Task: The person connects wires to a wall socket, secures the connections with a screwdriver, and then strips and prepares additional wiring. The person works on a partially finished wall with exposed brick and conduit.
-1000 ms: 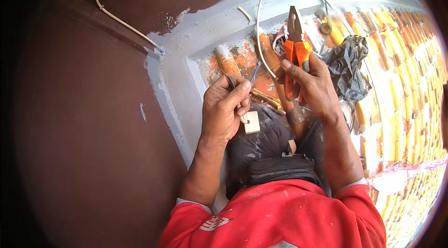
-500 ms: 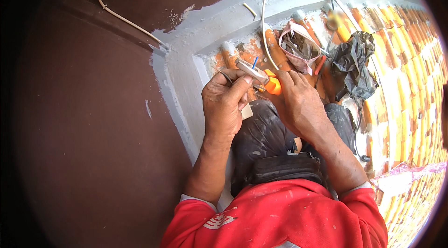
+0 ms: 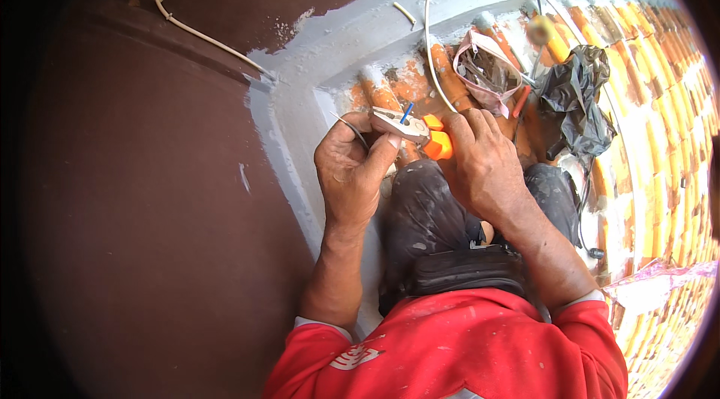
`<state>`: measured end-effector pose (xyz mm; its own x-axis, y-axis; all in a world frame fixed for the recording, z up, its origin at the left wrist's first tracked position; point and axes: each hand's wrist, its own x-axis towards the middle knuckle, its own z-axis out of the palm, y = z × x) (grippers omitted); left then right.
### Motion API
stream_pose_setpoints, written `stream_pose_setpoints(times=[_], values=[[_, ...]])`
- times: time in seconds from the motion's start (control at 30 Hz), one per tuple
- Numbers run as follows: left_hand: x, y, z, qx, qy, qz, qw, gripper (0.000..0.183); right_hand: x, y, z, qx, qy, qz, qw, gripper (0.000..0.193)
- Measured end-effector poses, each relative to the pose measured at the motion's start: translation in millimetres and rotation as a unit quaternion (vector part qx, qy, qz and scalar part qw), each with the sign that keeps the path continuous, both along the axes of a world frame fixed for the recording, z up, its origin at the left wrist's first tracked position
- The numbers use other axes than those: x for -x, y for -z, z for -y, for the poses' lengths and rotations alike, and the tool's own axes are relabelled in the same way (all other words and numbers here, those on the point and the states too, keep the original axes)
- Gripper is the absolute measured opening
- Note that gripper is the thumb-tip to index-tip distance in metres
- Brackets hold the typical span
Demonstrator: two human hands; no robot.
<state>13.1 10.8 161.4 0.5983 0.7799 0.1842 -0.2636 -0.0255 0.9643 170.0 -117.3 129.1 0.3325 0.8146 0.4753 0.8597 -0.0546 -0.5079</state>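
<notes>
My right hand is closed round the orange handles of a pair of pliers, whose metal jaws point left. A short blue wire sticks up at the jaws; whether they grip it is unclear. Opposite, my left hand pinches a thin dark wire with a pale tip, its thumb close against the underside of the jaws. A white cable curves down from above and ends behind my right fingers.
A pink zip pouch of small hardware lies open on orange roof tiles, beside a red-handled tool and a black plastic bag. A brown wall stands at left, with another white cable coming from it.
The pliers have turned so their flat side shows more, and the jaws sit slightly further left. My left hand has shifted a little left, and its dark wire now points up and outward.
</notes>
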Motion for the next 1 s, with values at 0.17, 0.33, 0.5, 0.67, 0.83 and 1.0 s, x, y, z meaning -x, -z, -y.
stream_pose_setpoints(times=[0.17, 0.33, 0.5, 0.67, 0.83, 1.0], values=[[3, 1, -2, -0.035, 0.001, -0.002, 0.999, 0.015, 1, 2, -1, 0.006, -0.02, -0.026, 0.999, 0.033], [1, 1, -3, -0.063, 0.0, -0.008, 0.998, 0.016, -2, 2, -4, -0.02, -0.023, -0.015, 0.999, 0.037], [0, 0, -3, -0.062, 0.0, -0.017, 0.998, 0.013, -2, 4, -6, -0.03, -0.029, -0.009, 0.999, 0.037], [8, 5, -8, -0.036, 0.026, -0.026, 0.999, 0.013, -2, 7, -5, 0.015, -0.026, -0.032, 0.999, 0.036], [4, 9, -2, -0.108, -0.01, -0.048, 0.993, 0.008, 1, 3, -3, 0.04, -0.06, -0.118, 0.99, 0.037], [4, 4, -1, -0.115, -0.009, -0.061, 0.991, 0.01, 2, 5, -5, 0.019, -0.06, -0.104, 0.993, 0.036]])
